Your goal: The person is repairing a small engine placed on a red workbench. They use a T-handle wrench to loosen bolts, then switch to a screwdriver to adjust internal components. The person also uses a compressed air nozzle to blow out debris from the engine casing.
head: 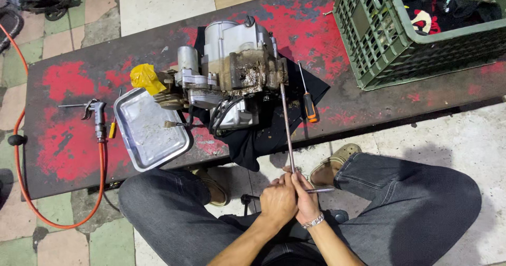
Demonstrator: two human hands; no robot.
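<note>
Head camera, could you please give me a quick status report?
Both hands, left and right, gripping the T-handle wrench. Its tip on the engine. Screwdriver lies beside the shaft.

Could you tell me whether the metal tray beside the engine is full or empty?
Empty: the metal tray shows only bare, shiny metal inside, left of the engine.

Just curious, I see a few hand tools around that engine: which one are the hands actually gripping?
The long steel T-handle wrench. Both hands clasp its crossbar, its shaft reaching up to the engine. The orange-handled screwdriver and the air blow gun lie untouched.
</note>
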